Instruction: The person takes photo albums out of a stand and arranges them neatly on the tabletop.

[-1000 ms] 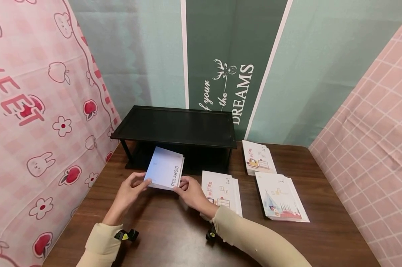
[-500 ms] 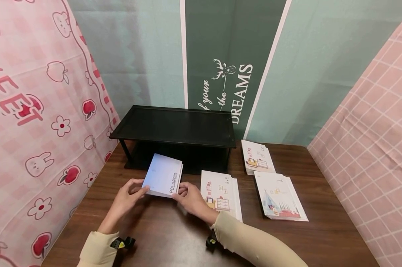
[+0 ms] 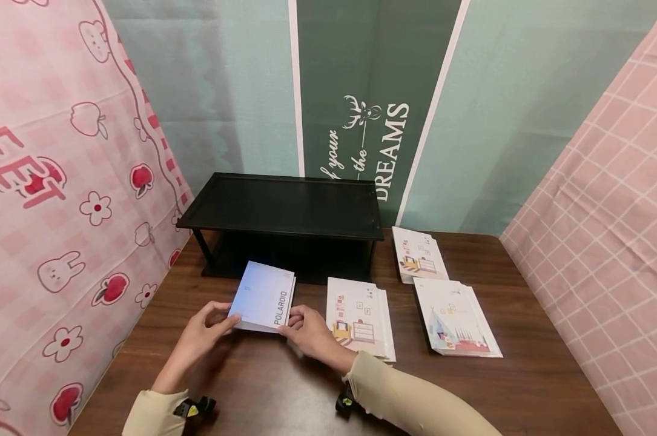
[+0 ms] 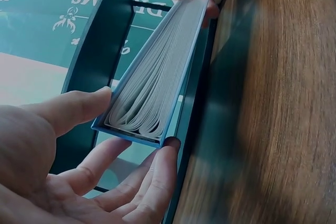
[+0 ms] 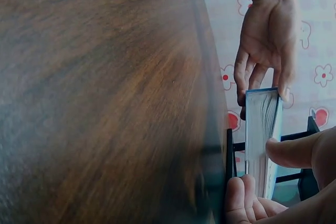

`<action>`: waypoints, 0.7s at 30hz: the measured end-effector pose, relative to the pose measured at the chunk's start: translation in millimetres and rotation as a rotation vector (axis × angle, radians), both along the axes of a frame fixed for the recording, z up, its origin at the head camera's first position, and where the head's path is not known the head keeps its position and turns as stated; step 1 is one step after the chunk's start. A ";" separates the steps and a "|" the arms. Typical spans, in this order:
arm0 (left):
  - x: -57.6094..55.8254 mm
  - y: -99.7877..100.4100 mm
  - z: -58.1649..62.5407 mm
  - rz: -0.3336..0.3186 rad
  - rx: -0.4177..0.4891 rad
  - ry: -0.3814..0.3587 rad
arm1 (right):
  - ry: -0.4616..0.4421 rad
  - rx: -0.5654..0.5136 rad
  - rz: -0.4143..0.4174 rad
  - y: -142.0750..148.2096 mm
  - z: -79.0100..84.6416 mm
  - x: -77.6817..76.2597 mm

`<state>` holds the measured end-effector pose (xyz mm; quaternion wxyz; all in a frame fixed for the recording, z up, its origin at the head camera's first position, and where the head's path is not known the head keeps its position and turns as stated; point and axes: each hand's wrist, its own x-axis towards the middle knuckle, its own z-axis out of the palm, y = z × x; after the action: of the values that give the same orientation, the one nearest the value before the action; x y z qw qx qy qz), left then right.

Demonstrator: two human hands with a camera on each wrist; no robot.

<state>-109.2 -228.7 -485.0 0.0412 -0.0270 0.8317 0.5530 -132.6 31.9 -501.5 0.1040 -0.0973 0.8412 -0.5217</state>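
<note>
A blue-and-white photo album (image 3: 264,297) marked POLAROID is held between both hands in front of the black shelf. My left hand (image 3: 204,330) grips its left near corner, thumb on the cover and fingers beneath. My right hand (image 3: 312,332) pinches the right near corner the same way. In the left wrist view the album's page edges (image 4: 152,82) face the camera, the thumb on one cover and fingertips under the other. The right wrist view shows the page block (image 5: 260,124) between the two hands.
A black two-tier shelf (image 3: 284,206) stands at the back left of the wooden table (image 3: 284,393). Three more illustrated albums lie to the right: one close by (image 3: 358,318), one at the back (image 3: 419,254), one at far right (image 3: 458,318). Patterned cloths hang around the table.
Both hands have drawn the album back toward the person, away from the shelf front and slightly left. The other albums and the shelf stay in place.
</note>
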 end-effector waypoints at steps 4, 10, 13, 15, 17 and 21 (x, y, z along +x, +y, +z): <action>1.9 -2.0 -2.2 0.002 0.002 -0.026 | -0.012 -0.010 0.004 -0.3 1.1 1.5; 3.9 -3.4 -3.6 0.008 0.010 -0.036 | -0.037 -0.025 0.001 -3.0 3.2 4.3; 4.9 -3.6 -4.5 0.005 0.018 -0.029 | -0.055 -0.025 -0.001 -4.9 1.8 5.6; 5.3 -3.7 -5.6 0.002 0.024 -0.029 | -0.061 -0.025 0.000 -5.8 0.6 5.7; 5.8 -3.7 -6.8 0.002 0.033 -0.036 | -0.068 -0.022 -0.002 -6.4 -0.8 5.4; 6.3 -4.1 -9.0 0.008 0.045 -0.048 | -0.071 -0.012 0.000 -7.4 -3.1 4.4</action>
<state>-102.9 -232.8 -494.0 0.0594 -0.0428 0.8178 0.5708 -128.2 24.5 -504.6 0.1332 -0.0794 0.8337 -0.5300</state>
